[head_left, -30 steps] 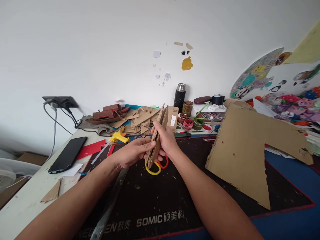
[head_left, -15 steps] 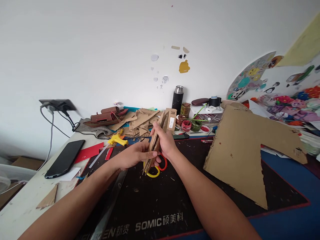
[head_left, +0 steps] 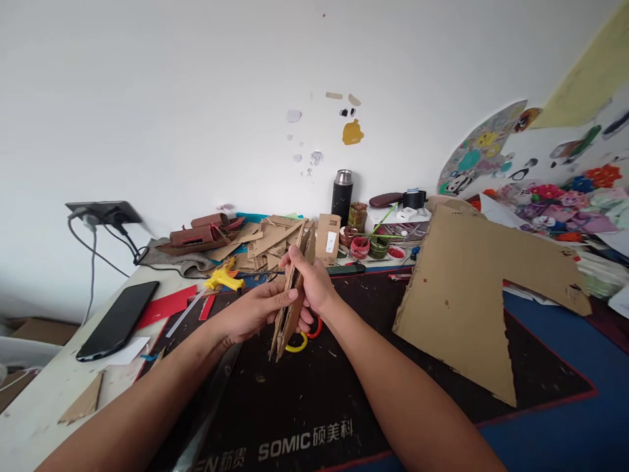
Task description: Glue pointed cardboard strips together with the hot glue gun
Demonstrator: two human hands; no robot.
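Several cardboard pieces are stacked together and held on edge above the dark mat. My left hand grips the stack from the left, thumb on its near side. My right hand is closed around it from the right, with the thumb across the upper part and fingers showing beneath. Just under the hands lie scissors with yellow and red handles; their blades are hidden.
A large cardboard sheet lies at right. Cardboard scraps, a thermos and paint jars line the wall. To the left are a yellow glue gun, a phone and a steel ruler.
The cardboard stack has turned a little more upright in my hands and its lower end sits slightly lower. My view has shifted slightly to the right.
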